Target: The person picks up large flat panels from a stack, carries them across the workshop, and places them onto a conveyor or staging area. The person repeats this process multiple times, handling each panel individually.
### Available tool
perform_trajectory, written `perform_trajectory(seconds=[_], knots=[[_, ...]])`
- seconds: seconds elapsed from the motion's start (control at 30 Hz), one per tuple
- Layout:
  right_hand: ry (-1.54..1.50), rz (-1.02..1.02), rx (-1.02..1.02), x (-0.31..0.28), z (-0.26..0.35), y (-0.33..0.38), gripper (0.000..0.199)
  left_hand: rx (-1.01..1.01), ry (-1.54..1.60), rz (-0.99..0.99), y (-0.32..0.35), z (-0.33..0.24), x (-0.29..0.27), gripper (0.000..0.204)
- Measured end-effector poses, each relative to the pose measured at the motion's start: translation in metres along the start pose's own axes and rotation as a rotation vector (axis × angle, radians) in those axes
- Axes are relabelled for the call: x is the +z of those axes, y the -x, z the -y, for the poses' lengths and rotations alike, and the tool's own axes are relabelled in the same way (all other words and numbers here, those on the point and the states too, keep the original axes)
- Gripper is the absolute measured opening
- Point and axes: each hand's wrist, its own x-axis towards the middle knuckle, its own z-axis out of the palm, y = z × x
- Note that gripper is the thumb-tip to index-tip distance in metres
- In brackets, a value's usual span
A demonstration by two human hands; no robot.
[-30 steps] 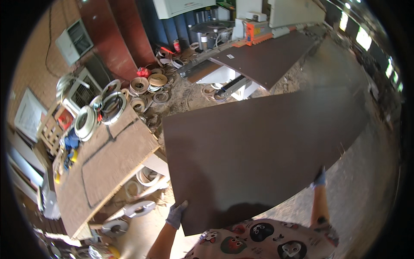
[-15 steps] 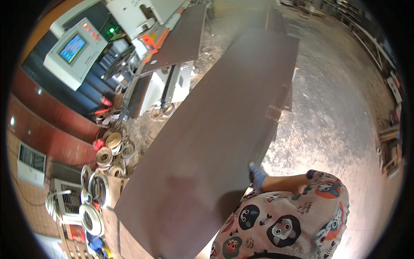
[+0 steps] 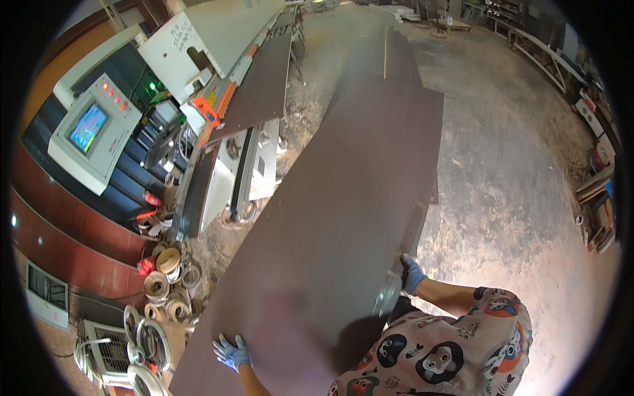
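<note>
We carry a large dark brown board [image 3: 343, 218] across a workshop, its long face tilted up toward us and running from the lower left of the view to the far upper middle, above a dusty concrete floor [image 3: 515, 171] strewn with sawdust.

Along the board's left side stands a long white woodworking machine [image 3: 224, 86] with orange trim; a second dark panel [image 3: 261, 86] lies on the machine's bed. Beside the machine, a grey control console [image 3: 92, 135] shows a lit colour screen and a row of red buttons. Below it, on the floor near the board's lower left edge, sit rolls of edge banding [image 3: 165, 284], some tan, some white. Shelving with boxes [image 3: 594, 211] lines the far right wall, well apart from the board.

Our right hand [image 3: 412, 274], in a blue glove, grips the board's right edge near its lower end, fingers curled round the edge. Our left hand [image 3: 231, 351], also in a blue glove, lies on the board's face close to its lower left edge, fingers spread and flat rather than closed; whether the thumb hooks the edge we cannot tell. A patterned sleeve [image 3: 456, 350] with cartoon animal faces fills the lower right of the view.
</note>
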Motion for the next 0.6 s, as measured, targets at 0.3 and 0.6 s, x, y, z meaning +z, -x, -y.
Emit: perform_trajectory(seconds=[0.3,0.6], knots=[[0.009,0.197,-0.119,-0.052,0.175,-0.148,0.047,0.203,0.168,0.246,-0.168,-0.244,0.024,0.047],[0.013,-0.120,0.004,-0.007,0.185,-0.111,0.051,0.224,-0.026,0.360,-0.162,-0.287,-0.018,0.058]])
